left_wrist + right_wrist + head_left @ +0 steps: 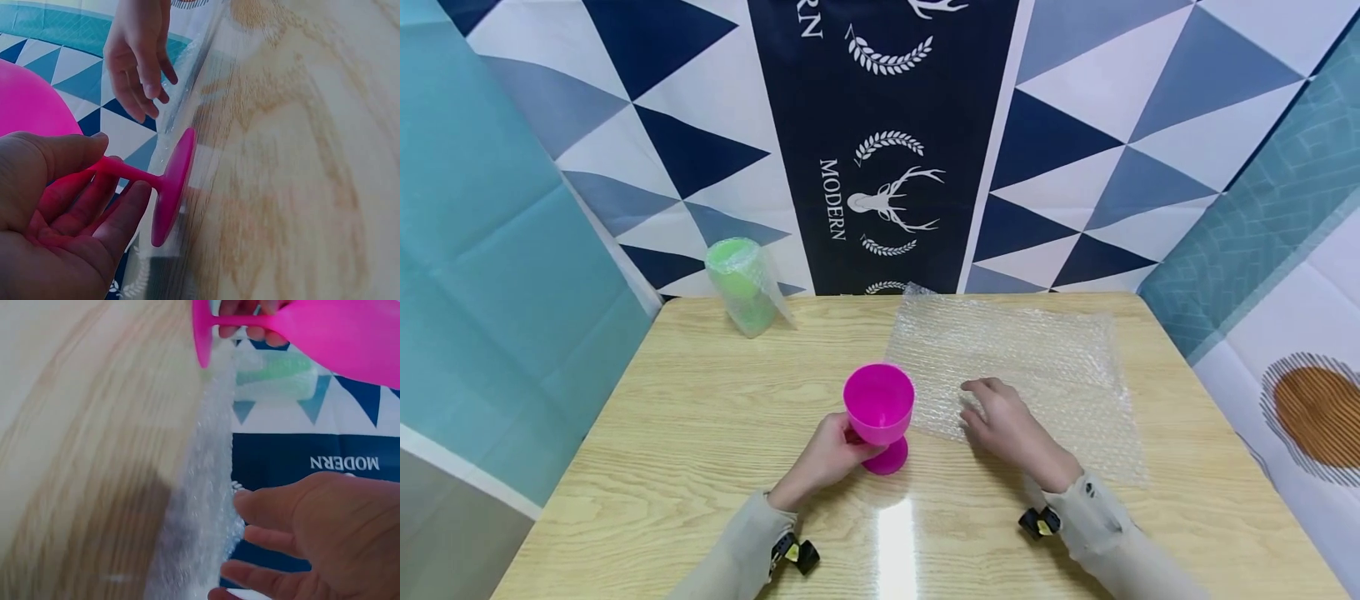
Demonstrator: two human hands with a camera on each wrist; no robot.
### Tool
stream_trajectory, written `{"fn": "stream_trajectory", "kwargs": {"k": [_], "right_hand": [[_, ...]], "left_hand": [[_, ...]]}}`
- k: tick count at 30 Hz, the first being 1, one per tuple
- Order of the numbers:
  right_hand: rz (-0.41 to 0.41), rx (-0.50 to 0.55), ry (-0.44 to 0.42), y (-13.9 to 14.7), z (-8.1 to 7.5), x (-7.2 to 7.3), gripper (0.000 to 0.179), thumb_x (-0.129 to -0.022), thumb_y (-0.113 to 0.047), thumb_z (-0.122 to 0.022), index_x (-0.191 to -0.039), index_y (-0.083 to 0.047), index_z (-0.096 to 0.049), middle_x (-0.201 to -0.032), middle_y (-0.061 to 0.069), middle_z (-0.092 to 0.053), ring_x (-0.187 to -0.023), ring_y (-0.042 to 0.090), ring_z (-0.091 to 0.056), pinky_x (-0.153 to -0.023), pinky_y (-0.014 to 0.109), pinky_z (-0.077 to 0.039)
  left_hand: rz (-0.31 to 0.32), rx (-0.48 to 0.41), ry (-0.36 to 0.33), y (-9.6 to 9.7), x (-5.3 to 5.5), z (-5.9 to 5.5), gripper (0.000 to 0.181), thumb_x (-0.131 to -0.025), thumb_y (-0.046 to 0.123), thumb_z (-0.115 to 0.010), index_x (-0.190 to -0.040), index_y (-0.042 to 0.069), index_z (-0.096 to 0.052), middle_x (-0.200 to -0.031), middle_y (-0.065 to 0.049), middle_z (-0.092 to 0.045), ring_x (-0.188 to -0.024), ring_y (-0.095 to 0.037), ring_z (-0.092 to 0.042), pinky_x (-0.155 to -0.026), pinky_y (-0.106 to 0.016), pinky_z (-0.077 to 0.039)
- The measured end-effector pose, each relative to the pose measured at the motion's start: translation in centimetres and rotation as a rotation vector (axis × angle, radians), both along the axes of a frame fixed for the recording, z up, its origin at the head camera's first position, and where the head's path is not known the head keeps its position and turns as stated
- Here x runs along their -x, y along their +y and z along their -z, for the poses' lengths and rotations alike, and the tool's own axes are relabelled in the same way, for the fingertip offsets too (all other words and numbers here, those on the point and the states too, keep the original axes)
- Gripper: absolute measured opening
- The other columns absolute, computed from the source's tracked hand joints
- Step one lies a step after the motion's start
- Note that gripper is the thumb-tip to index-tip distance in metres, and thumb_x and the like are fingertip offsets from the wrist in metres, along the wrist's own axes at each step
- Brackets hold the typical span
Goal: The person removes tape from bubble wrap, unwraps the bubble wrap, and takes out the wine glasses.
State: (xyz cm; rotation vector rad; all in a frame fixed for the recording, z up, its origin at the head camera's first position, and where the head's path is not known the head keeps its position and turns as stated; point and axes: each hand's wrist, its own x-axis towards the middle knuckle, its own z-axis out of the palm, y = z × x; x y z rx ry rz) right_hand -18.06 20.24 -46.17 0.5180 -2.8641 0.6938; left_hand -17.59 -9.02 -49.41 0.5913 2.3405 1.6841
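Observation:
A bright pink goblet stands upright near the middle of the table, its round foot close to the wood. My left hand grips it by the thin stem, thumb on one side and fingers curled round the other, as the left wrist view shows. To the right, my right hand hovers over the near part of a flat sheet of clear bubble wrap. Its fingers are relaxed and spread, with nothing between them.
At the table's back left stands a green cup wrapped in bubble wrap, a loose flap sticking out to its right. Behind the wooden table hangs a patterned cloth. Each wrist wears a small black camera.

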Motion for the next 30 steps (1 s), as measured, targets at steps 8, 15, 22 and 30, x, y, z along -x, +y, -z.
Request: {"fn": "stream_trajectory", "kwargs": {"k": [8,15,22,30], "right_hand": [[0.134,-0.082,-0.181,-0.3,0.5,0.0,0.042,-0.094,-0.016,-0.071,-0.132,-0.001,-0.061,-0.135,0.032,-0.056,-0.118,0.056,-0.054,-0.087,0.073,-0.048],[0.135,-0.110,-0.229,0.8,0.3,0.2,0.035,-0.094,-0.016,-0.070,-0.125,-0.001,-0.065,-0.135,0.034,-0.054,-0.119,0.058,-0.053,-0.086,0.075,-0.049],[0.078,-0.130,-0.201,3.1,0.2,0.7,0.032,-0.092,-0.010,-0.072,-0.120,0.003,-0.067,-0.131,0.035,-0.056,-0.117,0.057,-0.056,-0.087,0.072,-0.052],[0.030,-0.093,-0.175,5.7,0.6,1.7,0.028,-0.089,-0.005,-0.075,-0.115,0.005,-0.069,-0.127,0.036,-0.058,-0.115,0.055,-0.057,-0.095,0.066,-0.051]], "left_hand": [[-0.002,-0.001,0.011,-0.1,0.0,0.0,0.034,-0.087,0.004,-0.080,-0.119,0.002,-0.071,-0.115,-0.016,-0.075,-0.106,-0.031,-0.073,-0.092,-0.026,-0.059],[0.000,0.006,0.002,-0.2,0.0,0.0,0.034,-0.087,0.005,-0.080,-0.120,0.002,-0.070,-0.116,-0.016,-0.075,-0.107,-0.030,-0.073,-0.093,-0.026,-0.059],[-0.007,0.016,-0.012,-0.2,-0.2,-0.1,0.033,-0.089,0.007,-0.079,-0.120,0.004,-0.071,-0.116,-0.014,-0.075,-0.107,-0.028,-0.072,-0.091,-0.024,-0.058],[-0.010,0.026,0.005,-0.5,-0.1,-0.1,0.033,-0.088,0.008,-0.080,-0.120,0.004,-0.070,-0.116,-0.014,-0.075,-0.108,-0.028,-0.072,-0.093,-0.026,-0.059]]}}
